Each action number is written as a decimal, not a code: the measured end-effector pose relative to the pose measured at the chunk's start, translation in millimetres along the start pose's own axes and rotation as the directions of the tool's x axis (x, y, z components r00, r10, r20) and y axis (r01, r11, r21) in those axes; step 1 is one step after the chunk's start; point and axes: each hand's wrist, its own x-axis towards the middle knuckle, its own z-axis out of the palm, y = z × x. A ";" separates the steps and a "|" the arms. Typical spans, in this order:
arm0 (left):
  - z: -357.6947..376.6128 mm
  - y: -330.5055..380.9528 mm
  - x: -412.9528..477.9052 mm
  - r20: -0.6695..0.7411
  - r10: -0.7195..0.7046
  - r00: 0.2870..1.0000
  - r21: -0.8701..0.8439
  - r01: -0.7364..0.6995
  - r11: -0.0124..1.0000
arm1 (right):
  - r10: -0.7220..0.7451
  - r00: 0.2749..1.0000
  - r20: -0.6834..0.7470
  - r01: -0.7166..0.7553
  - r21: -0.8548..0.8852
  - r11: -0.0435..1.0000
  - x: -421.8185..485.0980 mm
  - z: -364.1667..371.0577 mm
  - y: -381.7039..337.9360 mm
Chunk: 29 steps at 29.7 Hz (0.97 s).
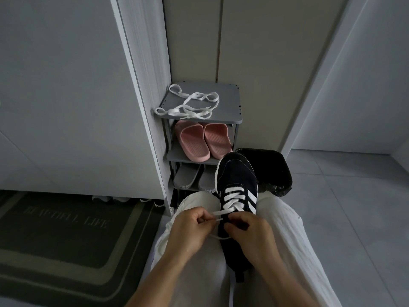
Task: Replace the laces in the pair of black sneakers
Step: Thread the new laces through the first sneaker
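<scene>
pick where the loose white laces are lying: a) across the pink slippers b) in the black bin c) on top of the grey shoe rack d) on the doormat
c: the loose white laces sprawl over the top shelf of the grey shoe rack, one level above the pink slippers.

The sneaker (236, 180) is black, with a white edge along the sole and three slanted white stripes on its side. The lace (234, 197) threaded in it is white and makes a crossed pattern over the black upper. The loose laces (190, 105) are white too, and the shoe rack (228, 100) under them is plain grey. The upper slippers (194, 140) are pink with fine ribs inside; the lower slippers (187, 176) are grey. The trousers (281, 229) are white. The bin bag (272, 171) is shiny black. The doormat (55, 229) is dark grey with paler border bands and pale letters. The floor tiles (354, 196) are light grey
</scene>
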 end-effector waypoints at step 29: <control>1.0 9.5 12.2 0.201 0.046 0.979 0.123 -0.072 0.990 | 0.001 0.998 0.062 -0.002 0.019 1.000 4.0 -11.1 0.5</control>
